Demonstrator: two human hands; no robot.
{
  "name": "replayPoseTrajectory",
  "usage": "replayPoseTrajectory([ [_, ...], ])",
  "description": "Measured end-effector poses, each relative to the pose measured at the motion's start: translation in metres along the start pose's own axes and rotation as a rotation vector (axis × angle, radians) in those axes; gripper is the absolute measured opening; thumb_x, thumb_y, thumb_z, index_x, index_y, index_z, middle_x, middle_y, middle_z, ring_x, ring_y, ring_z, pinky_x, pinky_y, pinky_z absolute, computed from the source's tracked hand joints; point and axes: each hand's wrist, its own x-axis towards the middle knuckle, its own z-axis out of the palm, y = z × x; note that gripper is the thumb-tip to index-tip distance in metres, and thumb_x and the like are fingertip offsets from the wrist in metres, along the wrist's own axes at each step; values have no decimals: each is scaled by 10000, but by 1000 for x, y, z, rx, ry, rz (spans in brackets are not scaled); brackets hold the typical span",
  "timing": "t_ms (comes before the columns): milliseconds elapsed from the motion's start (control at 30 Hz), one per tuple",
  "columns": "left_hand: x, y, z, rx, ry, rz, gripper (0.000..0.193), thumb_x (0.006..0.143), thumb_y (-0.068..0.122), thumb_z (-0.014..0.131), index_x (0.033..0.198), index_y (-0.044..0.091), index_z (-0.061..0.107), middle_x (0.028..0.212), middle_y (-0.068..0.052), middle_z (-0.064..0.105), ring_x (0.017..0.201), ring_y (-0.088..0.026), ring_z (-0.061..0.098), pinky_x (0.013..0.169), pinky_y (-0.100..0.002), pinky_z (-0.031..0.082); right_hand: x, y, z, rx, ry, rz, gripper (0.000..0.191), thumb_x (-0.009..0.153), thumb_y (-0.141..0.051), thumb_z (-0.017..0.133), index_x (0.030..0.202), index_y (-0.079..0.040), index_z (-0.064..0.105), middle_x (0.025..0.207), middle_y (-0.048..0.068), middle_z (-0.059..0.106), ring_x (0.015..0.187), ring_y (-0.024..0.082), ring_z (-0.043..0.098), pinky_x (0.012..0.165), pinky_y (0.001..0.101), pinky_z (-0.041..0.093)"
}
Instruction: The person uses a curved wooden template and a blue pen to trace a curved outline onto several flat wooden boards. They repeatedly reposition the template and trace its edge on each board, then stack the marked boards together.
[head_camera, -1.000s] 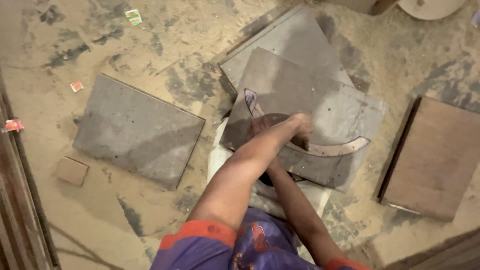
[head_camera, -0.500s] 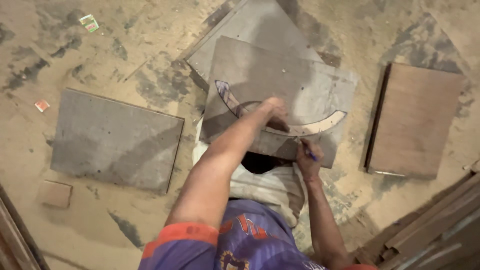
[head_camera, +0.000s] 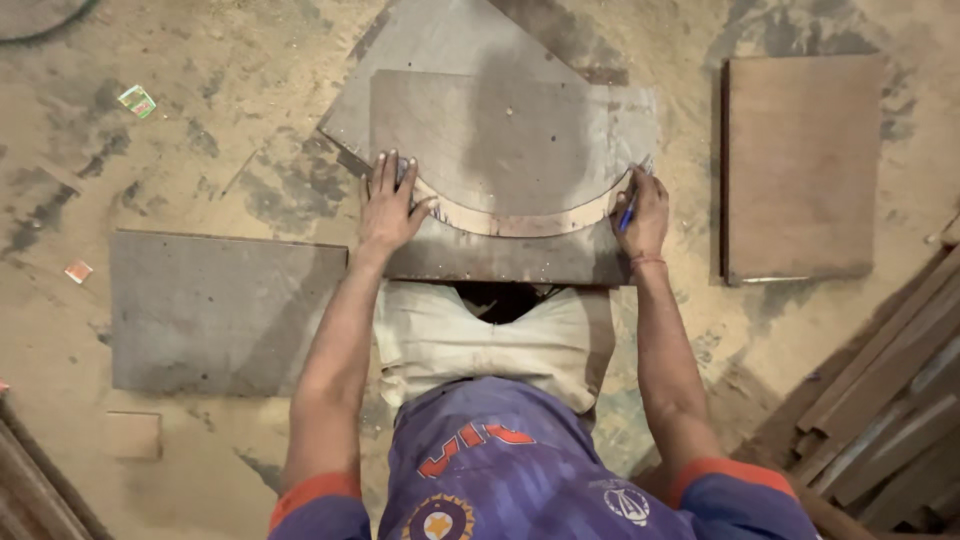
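A grey plywood board (head_camera: 520, 140) lies on the dusty floor in front of me, on top of a second board (head_camera: 440, 40). A thin curved wooden template (head_camera: 520, 217) rests across its near part. My left hand (head_camera: 390, 205) lies flat with fingers spread on the template's left end. My right hand (head_camera: 640, 210) grips a blue pen (head_camera: 627, 212) at the template's right end, tip against the board.
Another grey board (head_camera: 220, 310) lies flat at the left. A brown board (head_camera: 800, 165) lies at the right. Stacked wooden strips (head_camera: 890, 420) fill the lower right corner. A small wood block (head_camera: 133, 435) and paper scraps (head_camera: 137, 100) dot the sawdust floor.
The view has swung so the board now sits square ahead. My left hand has come to the template's left end, and my right hand with the pen has moved to its right end.
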Motion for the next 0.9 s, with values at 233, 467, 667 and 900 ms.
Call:
replayPoseTrajectory([
  [233, -42, -7, 19, -62, 98, 37, 815, 959, 627, 593, 1570, 105, 458, 1651, -234, 304, 1544, -418, 241, 1205, -639, 228, -37, -9, -8, 47, -11, 47, 357, 977, -122, 612, 1306, 13, 583, 1013, 220, 621, 960, 430, 599, 906, 524, 492],
  [467, -81, -3, 27, -92, 90, 22, 813, 939, 606, 640, 1566, 118, 467, 1666, -230, 312, 1549, -415, 267, 1215, -631, 250, -78, -5, -7, -4, 48, 17, 432, 1018, -174, 620, 1409, -1, 557, 1293, 270, 633, 1214, 478, 578, 1081, 525, 461],
  [667, -82, -3, 34, -70, 210, 8, 972, 878, 651, 694, 1586, 53, 404, 1642, -337, 260, 1519, -493, 255, 1215, -628, 234, -83, -1, -2, -30, 74, 72, 547, 1001, -197, 627, 1473, 40, 486, 1428, 279, 575, 1329, 500, 502, 1178, 536, 391],
  [900, -80, -2, 36, -68, 199, -41, 1100, 844, 719, 694, 1565, -45, 370, 1644, -325, 289, 1537, -470, 271, 1241, -587, 225, -84, 4, -4, 18, 61, 66, 587, 998, -200, 632, 1500, 52, 461, 1465, 277, 550, 1360, 494, 477, 1199, 533, 372],
])
